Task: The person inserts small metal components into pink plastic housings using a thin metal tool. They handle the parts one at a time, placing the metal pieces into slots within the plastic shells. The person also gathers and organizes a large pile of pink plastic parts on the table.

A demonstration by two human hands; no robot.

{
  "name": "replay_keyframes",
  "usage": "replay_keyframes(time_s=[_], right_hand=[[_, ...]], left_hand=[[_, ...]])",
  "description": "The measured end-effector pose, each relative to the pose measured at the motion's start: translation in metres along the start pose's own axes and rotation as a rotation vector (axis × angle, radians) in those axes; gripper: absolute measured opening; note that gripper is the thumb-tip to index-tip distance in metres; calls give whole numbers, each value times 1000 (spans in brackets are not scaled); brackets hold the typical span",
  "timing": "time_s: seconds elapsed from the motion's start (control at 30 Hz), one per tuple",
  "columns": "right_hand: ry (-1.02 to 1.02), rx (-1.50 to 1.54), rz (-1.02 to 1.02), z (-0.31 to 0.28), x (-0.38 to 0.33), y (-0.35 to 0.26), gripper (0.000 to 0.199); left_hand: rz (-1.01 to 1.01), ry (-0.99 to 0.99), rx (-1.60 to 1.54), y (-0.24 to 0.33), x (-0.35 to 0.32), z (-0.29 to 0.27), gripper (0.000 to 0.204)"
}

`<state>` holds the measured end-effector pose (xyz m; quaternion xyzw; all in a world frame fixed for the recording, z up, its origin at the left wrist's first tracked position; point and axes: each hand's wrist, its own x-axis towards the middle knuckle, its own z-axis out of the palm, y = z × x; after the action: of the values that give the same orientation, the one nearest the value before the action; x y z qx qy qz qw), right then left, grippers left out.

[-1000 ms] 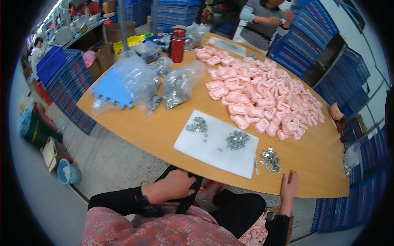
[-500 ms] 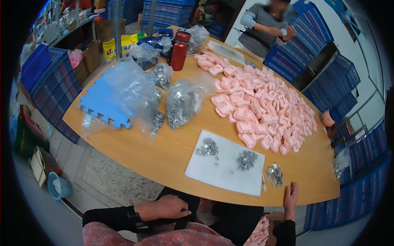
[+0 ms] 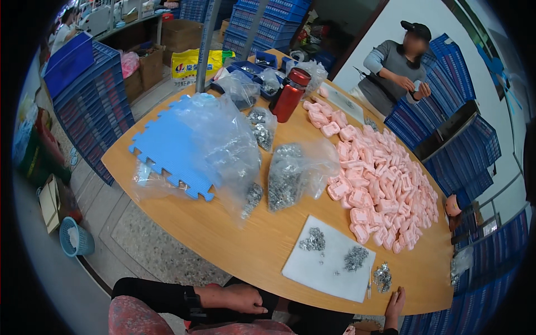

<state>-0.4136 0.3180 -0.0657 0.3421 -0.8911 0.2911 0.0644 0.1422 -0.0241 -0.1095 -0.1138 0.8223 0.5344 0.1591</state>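
Observation:
My left hand (image 3: 243,298) lies over my dark-clothed lap, its fingers curled in, and nothing shows in it. My right hand (image 3: 395,302) rests on the table's near right edge with fingers stretched out, holding nothing. Just beyond it is a loose heap of small silvery metal pieces (image 3: 382,278). Left of that heap lies a thin, pale, pen-like tool (image 3: 369,283), beside a white mat (image 3: 326,281). Two more small metal heaps sit on the mat, a left one (image 3: 314,240) and a right one (image 3: 355,259).
A large pile of pink box-shaped pieces (image 3: 385,187) covers the table's right half. Clear bags of metal parts (image 3: 285,181), a blue foam mat (image 3: 176,145) and a red flask (image 3: 289,96) stand farther left. Across the table a person (image 3: 399,70) handles a small item. Blue crates (image 3: 92,106) surround the table.
The view has tilted and swung left, so the table and its contents sit lower and farther right. Both hands keep much the same places, at my lap and the table edge.

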Motion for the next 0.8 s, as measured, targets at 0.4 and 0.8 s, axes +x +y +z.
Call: replay_keyframes(time_s=[0.4, 0.8], right_hand=[[16, 39, -54, 1, 0, 41, 51], [-2, -23, -49, -6, 2, 26, 47]], left_hand=[[-206, -151, -236, 18, -1, -19, 51], [-208, -181, -159, 28, 15, -10, 57]])
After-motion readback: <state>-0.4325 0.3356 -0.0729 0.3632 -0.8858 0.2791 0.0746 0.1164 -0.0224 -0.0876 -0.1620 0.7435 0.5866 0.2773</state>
